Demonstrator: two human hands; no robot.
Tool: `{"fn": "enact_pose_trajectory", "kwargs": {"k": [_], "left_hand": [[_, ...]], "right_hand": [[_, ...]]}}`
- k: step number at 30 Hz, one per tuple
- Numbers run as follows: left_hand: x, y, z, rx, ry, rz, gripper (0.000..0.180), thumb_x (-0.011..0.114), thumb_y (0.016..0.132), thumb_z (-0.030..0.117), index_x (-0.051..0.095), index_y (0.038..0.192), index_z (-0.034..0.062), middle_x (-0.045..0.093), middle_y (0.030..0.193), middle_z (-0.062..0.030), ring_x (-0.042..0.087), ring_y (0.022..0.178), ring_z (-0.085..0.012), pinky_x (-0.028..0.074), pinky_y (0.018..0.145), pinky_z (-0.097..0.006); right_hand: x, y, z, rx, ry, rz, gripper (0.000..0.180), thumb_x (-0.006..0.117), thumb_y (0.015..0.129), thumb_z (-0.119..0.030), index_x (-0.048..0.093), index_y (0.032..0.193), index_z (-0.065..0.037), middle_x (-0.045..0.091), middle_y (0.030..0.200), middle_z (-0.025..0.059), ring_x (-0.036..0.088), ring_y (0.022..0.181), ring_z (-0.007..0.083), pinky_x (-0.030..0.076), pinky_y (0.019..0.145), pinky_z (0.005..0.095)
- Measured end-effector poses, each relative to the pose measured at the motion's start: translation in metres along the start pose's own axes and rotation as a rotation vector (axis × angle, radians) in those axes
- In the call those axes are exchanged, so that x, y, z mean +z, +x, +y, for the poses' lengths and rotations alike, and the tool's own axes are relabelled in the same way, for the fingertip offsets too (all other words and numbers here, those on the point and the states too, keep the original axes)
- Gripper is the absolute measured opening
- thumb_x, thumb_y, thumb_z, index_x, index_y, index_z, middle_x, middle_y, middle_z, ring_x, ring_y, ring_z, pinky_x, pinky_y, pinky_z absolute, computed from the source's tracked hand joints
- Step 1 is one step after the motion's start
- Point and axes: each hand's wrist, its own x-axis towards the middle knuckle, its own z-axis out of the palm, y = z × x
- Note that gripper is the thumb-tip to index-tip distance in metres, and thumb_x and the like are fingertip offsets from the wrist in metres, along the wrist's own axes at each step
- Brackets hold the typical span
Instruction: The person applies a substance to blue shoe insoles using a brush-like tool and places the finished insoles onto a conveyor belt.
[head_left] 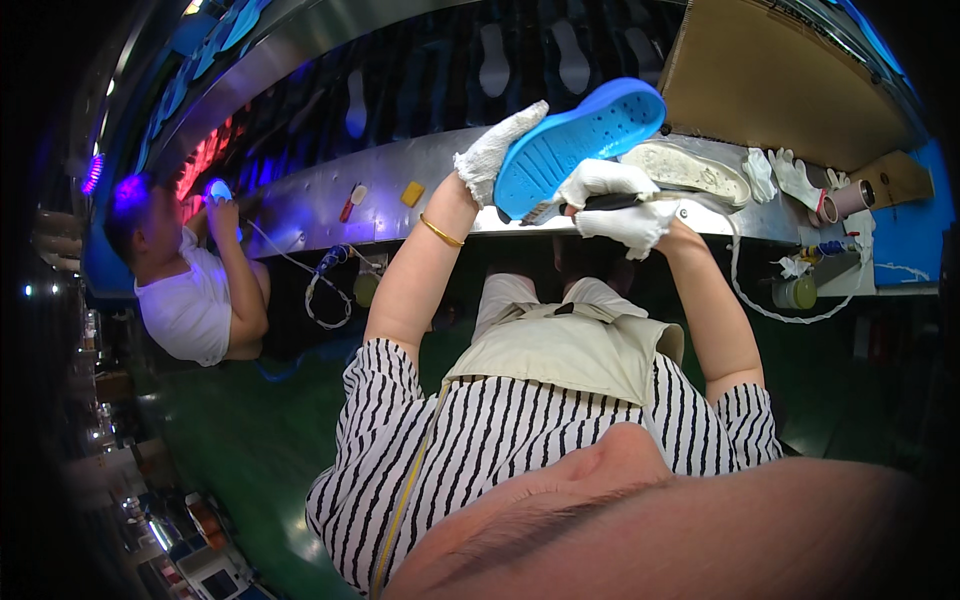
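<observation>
My left hand (503, 145), in a white knit glove, grips the far-left edge of a bright blue shoe sole (560, 155). The sole is tilted, its holed and grooved inside facing up. Close under its near edge, my gloved right hand (620, 205) is closed around a black-handled tool (685, 197). From that tool a pale hose (738, 270) loops down to the right. The tool's tip is partly hidden by the sole and glove, so its kind is unclear. A cream shoe sole (690, 172) lies on the metal bench just beyond my right hand.
Black conveyor slats beyond the metal bench (320, 205) carry several pale soles (495, 60). A yellow block (412, 194) and a small red-handled tool (352, 203) lie left. Right are a cardboard box (780, 80), spare gloves (795, 180) and thread spools (850, 198). Another person (195, 270) works at left.
</observation>
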Motion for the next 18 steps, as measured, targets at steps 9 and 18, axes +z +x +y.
{"fn": "enact_pose_trajectory", "kwargs": {"k": [9, 18], "left_hand": [[0.012, -0.001, 0.005, -0.054, 0.249, 0.057, 0.045, 0.054, 0.090, 0.046, 0.064, 0.104, 0.0033, 0.067, 0.091, -0.0128, 0.067, 0.073, -0.0202, 0.057, 0.065, -0.032], [-0.001, -0.003, -0.015, 0.187, -0.219, -0.061, 0.061, 0.040, 0.093, 0.053, 0.054, 0.119, -0.0003, 0.063, 0.108, -0.0187, 0.065, 0.092, -0.0294, 0.055, 0.081, -0.043]], "right_hand": [[-0.014, -0.003, 0.004, -0.084, -0.074, 0.026, 0.017, 0.061, 0.064, -0.001, 0.059, 0.080, -0.004, 0.062, 0.080, 0.0034, 0.057, 0.073, 0.0131, 0.048, 0.071, 0.0257], [-0.009, -0.016, -0.021, -0.036, 0.087, 0.246, 0.012, 0.065, 0.076, -0.002, 0.063, 0.087, 0.002, 0.064, 0.089, 0.0058, 0.061, 0.083, 0.0106, 0.051, 0.075, 0.0247]]}}
